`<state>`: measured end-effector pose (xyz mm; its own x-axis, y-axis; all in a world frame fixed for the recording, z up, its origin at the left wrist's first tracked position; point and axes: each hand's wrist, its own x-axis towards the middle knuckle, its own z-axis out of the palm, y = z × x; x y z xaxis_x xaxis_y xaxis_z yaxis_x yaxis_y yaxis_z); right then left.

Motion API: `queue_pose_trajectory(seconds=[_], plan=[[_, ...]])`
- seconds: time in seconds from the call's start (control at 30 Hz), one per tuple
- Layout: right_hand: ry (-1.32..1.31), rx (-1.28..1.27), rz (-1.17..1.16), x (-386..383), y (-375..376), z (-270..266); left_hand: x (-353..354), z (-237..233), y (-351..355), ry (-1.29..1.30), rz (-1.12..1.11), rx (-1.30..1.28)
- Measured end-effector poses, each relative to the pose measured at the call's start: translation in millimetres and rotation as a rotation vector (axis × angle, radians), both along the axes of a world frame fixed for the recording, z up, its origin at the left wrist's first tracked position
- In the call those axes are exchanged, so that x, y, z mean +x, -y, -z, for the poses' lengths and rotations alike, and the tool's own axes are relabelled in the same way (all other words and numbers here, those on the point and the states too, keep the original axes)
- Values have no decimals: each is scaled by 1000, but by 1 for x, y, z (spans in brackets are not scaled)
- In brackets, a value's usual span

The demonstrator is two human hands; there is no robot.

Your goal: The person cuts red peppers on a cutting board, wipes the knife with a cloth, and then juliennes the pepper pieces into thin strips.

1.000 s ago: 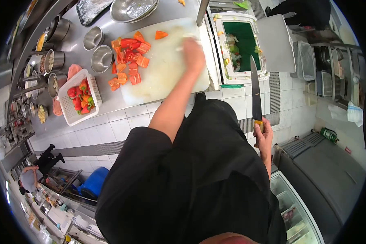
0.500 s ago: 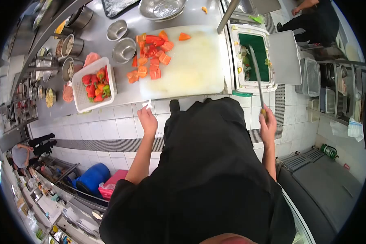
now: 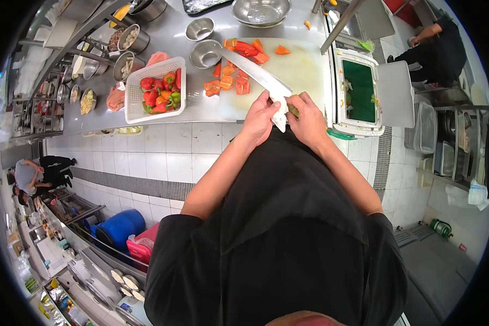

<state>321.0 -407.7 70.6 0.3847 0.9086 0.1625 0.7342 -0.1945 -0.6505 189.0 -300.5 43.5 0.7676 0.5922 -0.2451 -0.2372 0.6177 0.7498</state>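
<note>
My right hand [image 3: 305, 117] is closed around the handle of a large kitchen knife [image 3: 252, 70], whose wide blade points up and left over the cutting board [image 3: 304, 70]. My left hand [image 3: 259, 120] is closed on a crumpled white paper towel [image 3: 280, 115], which lies against the knife near the base of the blade. Both hands are close together at the board's front edge. Beyond the blade, cut red and orange bell pepper pieces [image 3: 242, 87] lie on the board's left side and just off it. The blade partly hides some of them.
A white basket [image 3: 129, 103] of whole peppers stands left of the board. Metal bowls [image 3: 205, 54] sit behind it on the steel counter [image 3: 201, 111]. To the right is an open bin [image 3: 358, 89] with a green inside. Another person [image 3: 434, 51] stands at the far right.
The knife has swung from above the bin at the right to over the board. My hands, apart before, have come together, bringing the paper towel against the knife. The camera view has shifted slightly.
</note>
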Motion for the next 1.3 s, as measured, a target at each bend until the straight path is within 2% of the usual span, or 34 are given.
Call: queue_pose_trajectory(seconds=[0.07, 0.13, 0.17, 0.23, 0.33, 0.37, 0.47, 0.63, 0.73, 0.83, 0.93, 1.0, 1.07, 1.2, 1.3], plan=[[-11, 20, 2, -1, 0, 1, -1, 9, 2, 43, -54, 1], [-19, 22, -16, -3, 2, 5, -1, 24, 6, -52, -243, 29], [-32, 22, -37, -5, 2, 7, 2, 27, 7, -53, -241, 31], [-46, 1, -16, -11, 0, 13, 9, 33, 5, -149, -390, -20], [-95, -55, 18, -20, 1, 11, 16, 63, 4, -308, -462, 38], [-128, -77, 28, -22, 2, 10, 18, 60, 7, -342, -489, 8], [-252, -108, 85, -18, 2, 26, 23, 63, 14, -354, -484, -65], [-206, -96, 135, -15, 7, 20, 28, 70, 14, -279, -427, -99], [-128, -174, 91, -10, 7, 15, 26, 49, 15, -134, -356, -240], [-89, -129, 140, -6, 7, 14, 25, 20, 28, -105, -212, -210], [-35, -47, 153, -5, 7, 20, 30, 59, 24, -147, -110, -197], [-50, -16, 201, -2, 6, 24, 31, 63, 24, -154, -163, -234], [-45, -39, 140, 2, 7, 27, 27, 61, 18, -143, -108, -276], [-59, -82, 79, 0, 14, 34, 27, 56, 13, -303, -151, -218], [15, -49, 40, 2, 13, 36, 30, 57, 12, -182, -242, -270]])
